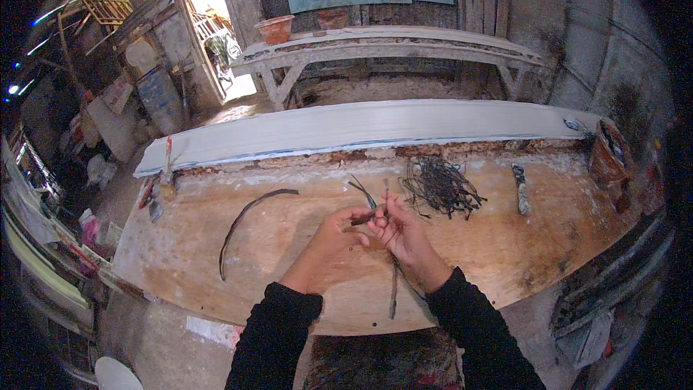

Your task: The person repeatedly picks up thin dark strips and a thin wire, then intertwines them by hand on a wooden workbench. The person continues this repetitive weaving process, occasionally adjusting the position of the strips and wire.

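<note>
My left hand (344,230) and my right hand (399,230) meet over the middle of a wooden work table (289,260). Both have their fingers pinched around thin dark strips; where the strips cross is partly hidden by the fingers. Loose dark strip ends (359,189) stick out beyond my fingertips, and a dark strip (393,292) hangs or lies below my right hand toward the near edge. Left of my hands lies a curved black strip (242,222). A tangled pile of black strands (446,188) sits just beyond my right hand.
A long white board (361,126) runs along the table's far side. At right are a speckled stick-like piece (520,189) and a brown pot (608,155). A small brush-like tool (167,166) stands at far left. Behind, a bench (404,49) carries an orange pot (275,29).
</note>
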Demonstrator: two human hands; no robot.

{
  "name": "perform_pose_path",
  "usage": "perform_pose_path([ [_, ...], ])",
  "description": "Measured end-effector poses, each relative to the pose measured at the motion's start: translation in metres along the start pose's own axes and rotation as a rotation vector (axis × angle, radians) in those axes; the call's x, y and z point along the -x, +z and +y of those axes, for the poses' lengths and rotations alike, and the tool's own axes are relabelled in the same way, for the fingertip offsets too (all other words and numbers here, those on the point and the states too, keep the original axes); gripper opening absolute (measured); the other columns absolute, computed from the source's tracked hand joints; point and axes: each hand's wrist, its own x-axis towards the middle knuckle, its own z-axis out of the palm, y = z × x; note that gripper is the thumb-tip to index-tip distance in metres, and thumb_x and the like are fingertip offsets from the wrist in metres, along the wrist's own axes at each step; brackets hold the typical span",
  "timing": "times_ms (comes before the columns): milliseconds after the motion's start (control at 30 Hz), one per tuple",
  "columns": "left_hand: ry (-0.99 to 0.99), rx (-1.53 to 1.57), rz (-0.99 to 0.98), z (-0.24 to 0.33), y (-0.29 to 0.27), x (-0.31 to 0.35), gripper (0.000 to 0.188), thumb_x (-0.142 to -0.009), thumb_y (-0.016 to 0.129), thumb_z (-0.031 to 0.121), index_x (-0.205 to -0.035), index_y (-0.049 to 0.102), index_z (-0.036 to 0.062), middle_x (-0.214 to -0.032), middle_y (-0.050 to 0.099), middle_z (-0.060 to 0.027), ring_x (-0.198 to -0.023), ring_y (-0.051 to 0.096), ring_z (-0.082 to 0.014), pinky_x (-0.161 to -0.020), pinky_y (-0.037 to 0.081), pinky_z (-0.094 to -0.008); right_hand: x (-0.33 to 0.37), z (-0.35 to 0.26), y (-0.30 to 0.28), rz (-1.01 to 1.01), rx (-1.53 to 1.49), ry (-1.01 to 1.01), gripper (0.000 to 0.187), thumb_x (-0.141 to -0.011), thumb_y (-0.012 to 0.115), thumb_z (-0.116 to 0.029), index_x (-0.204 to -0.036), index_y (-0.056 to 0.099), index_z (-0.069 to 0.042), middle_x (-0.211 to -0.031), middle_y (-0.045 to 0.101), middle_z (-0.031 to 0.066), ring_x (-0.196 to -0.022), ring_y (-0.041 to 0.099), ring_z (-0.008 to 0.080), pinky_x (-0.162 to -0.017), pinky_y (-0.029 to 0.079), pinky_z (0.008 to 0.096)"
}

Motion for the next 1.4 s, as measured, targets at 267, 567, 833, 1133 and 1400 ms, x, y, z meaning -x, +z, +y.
perform_pose_path([
  [267, -0.056, 0.269, 0.113, -0.014, 0.002, -0.005, 0.027, -0.077, 0.057, 0.005, -0.101, 0.047, 0.0055, -0.08, 0.05, 0.0005, -0.069, 0.046, -0.0074, -0.065, 0.041, -0.0223, -0.008, -0.007, -0.015, 0.087, 0.417, -0.149, 0.023, -0.08, 0.057, -0.012, -0.1, 0.046, -0.007, -0.078, 0.054, 0.0037, -0.063, 0.053, 0.0101, -0.053, 0.047, 0.0226],
  [567, -0.239, 0.333, 0.007, -0.013, -0.006, -0.002, 0.014, -0.078, 0.054, 0.007, -0.092, 0.051, 0.0063, -0.066, 0.046, 0.0028, -0.054, 0.042, -0.0046, -0.048, 0.038, -0.019, -0.009, 0.0, -0.015, 0.166, 0.659, -0.212, 0.02, -0.077, 0.062, -0.012, -0.094, 0.052, -0.007, -0.074, 0.051, -0.0017, -0.064, 0.047, 0.007, -0.059, 0.035, 0.0185],
  [833, -0.236, 0.289, -0.024, -0.013, -0.002, -0.003, 0.016, -0.079, 0.052, 0.008, -0.094, 0.051, 0.0057, -0.065, 0.048, 0.0021, -0.05, 0.043, -0.0046, -0.044, 0.041, -0.0203, -0.012, 0.01, -0.024, 0.113, 0.821, -0.143, 0.02, -0.076, 0.062, -0.016, -0.092, 0.055, -0.007, -0.071, 0.05, -0.0021, -0.064, 0.045, 0.0082, -0.059, 0.036, 0.0204],
  [1133, -0.337, 0.344, 0.125, -0.018, -0.009, -0.002, 0.02, -0.077, 0.054, 0.009, -0.097, 0.051, 0.0056, -0.08, 0.049, -0.0005, -0.062, 0.048, -0.0074, -0.049, 0.043, -0.0229, -0.003, -0.016, 0.0, 0.235, 0.599, -0.229, 0.013, -0.082, 0.051, -0.008, -0.095, 0.051, -0.005, -0.078, 0.054, 0.0025, -0.077, 0.055, 0.0119, -0.072, 0.043, 0.0241],
  [1400, -0.345, 0.407, 0.317, -0.031, -0.015, -0.003, 0.018, -0.077, 0.055, 0.01, -0.094, 0.051, 0.0051, -0.082, 0.052, -0.0015, -0.071, 0.051, -0.0097, -0.056, 0.045, -0.0254, -0.003, -0.017, -0.007, -0.059, 0.415, -0.259, 0.021, -0.082, 0.054, -0.012, -0.1, 0.052, -0.002, -0.091, 0.06, 0.0106, -0.081, 0.058, 0.0167, -0.075, 0.046, 0.0284],
])
